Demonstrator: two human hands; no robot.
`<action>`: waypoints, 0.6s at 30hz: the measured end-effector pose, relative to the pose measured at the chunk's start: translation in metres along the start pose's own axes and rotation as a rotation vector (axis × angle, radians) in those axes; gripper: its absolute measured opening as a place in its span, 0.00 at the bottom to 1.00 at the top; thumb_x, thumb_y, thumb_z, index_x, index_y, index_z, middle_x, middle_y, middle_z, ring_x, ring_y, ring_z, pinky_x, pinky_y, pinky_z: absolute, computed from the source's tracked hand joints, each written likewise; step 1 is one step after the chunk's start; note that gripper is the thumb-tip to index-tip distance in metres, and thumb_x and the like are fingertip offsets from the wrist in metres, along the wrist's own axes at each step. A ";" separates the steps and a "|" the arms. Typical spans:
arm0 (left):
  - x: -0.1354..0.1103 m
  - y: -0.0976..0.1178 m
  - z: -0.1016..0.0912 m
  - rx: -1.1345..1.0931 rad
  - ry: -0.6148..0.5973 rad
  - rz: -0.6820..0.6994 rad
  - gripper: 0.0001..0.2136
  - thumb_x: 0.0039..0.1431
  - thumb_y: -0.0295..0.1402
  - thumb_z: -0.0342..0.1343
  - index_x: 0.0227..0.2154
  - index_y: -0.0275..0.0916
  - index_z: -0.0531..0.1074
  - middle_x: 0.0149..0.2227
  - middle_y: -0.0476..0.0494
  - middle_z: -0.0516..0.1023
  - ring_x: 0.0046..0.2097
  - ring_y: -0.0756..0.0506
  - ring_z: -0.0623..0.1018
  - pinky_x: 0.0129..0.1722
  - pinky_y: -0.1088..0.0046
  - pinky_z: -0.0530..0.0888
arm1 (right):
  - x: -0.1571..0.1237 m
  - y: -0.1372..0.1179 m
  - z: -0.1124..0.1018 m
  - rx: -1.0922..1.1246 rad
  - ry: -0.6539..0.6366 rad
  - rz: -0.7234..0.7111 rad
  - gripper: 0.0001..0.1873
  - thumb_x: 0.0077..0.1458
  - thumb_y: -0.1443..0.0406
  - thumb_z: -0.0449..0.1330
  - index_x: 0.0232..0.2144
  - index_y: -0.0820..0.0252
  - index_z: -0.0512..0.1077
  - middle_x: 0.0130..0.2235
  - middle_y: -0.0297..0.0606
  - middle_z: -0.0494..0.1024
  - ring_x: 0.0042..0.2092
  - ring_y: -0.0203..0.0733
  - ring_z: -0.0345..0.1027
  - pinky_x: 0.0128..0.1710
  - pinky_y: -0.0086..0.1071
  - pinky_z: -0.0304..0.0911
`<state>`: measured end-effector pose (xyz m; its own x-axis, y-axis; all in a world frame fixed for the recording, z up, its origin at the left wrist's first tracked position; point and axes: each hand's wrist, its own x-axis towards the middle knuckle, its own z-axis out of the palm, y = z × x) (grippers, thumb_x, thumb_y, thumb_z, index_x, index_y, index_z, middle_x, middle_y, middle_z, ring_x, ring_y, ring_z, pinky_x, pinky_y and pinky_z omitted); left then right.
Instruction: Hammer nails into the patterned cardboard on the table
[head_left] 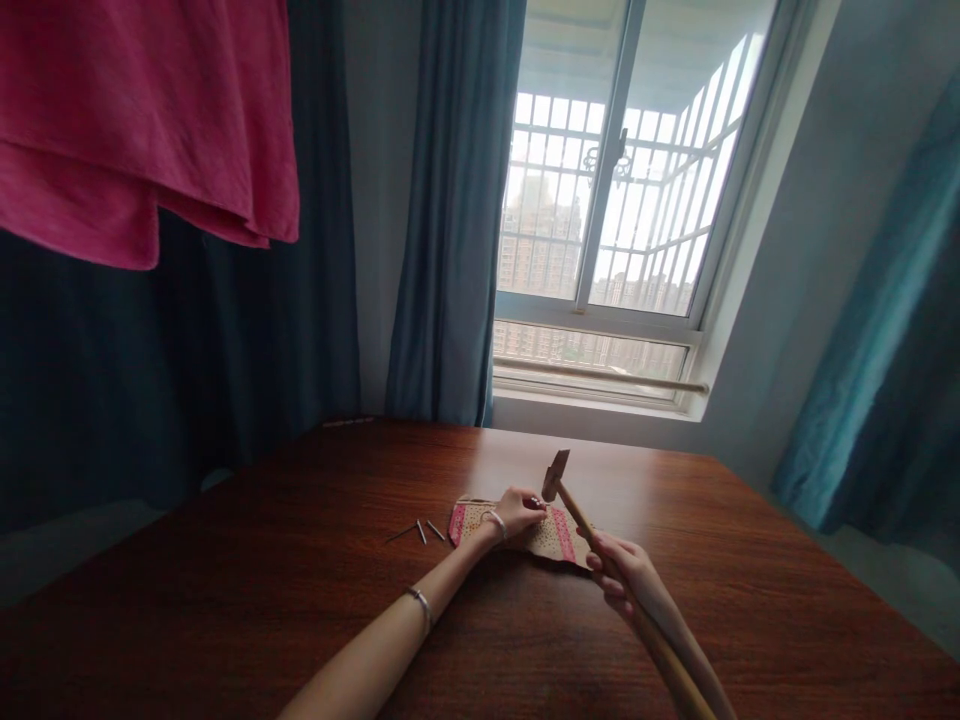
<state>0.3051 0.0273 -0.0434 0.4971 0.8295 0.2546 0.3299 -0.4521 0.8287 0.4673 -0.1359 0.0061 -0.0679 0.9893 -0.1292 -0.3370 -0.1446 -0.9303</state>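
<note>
My right hand (pixel 626 570) is wrapped round the long wooden handle of a hammer (pixel 574 510). The hammer's head is raised just to the right of my left hand (pixel 519 512), close to its fingertips. Those fingers are pinched together over a flat tan piece (pixel 553 540) with pink bands and many small dark dots. What they hold, if anything, is too small and covered to make out. Part of the tan piece lies hidden beneath my left hand and behind my right. Several thin metal rods (pixel 421 532) lie to its left.
All this rests on a brown wooden table (pixel 300 590). Blue curtains (pixel 457 220) and a barred window (pixel 600 200) stand behind it. A pink cloth (pixel 150 120) hangs at the upper left. Something thin lies at the table's far left edge (pixel 347 422).
</note>
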 end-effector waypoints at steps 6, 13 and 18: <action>-0.001 0.001 -0.001 -0.017 -0.007 -0.015 0.10 0.41 0.34 0.58 0.25 0.31 0.75 0.25 0.46 0.76 0.28 0.48 0.72 0.28 0.77 0.66 | 0.000 -0.001 0.002 -0.027 0.015 0.016 0.20 0.40 0.53 0.62 0.29 0.62 0.67 0.21 0.27 0.65 0.13 0.22 0.49 0.07 0.19 0.46; 0.002 -0.001 -0.003 -0.111 -0.054 -0.022 0.11 0.39 0.34 0.59 0.27 0.32 0.76 0.27 0.45 0.76 0.31 0.48 0.73 0.31 0.75 0.68 | -0.001 -0.003 0.005 -0.010 0.031 -0.003 0.18 0.40 0.54 0.62 0.28 0.63 0.67 0.21 0.28 0.65 0.13 0.22 0.48 0.07 0.19 0.45; 0.005 0.006 -0.011 -0.183 -0.141 -0.089 0.18 0.37 0.34 0.61 0.34 0.32 0.75 0.31 0.43 0.77 0.34 0.45 0.74 0.32 0.73 0.69 | 0.001 -0.002 0.002 0.004 0.029 0.006 0.21 0.40 0.54 0.63 0.34 0.62 0.68 0.21 0.27 0.65 0.13 0.22 0.47 0.07 0.19 0.45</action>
<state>0.3004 0.0319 -0.0314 0.5835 0.8039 0.1153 0.2328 -0.3016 0.9246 0.4656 -0.1349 0.0084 -0.0424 0.9886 -0.1443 -0.3402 -0.1501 -0.9283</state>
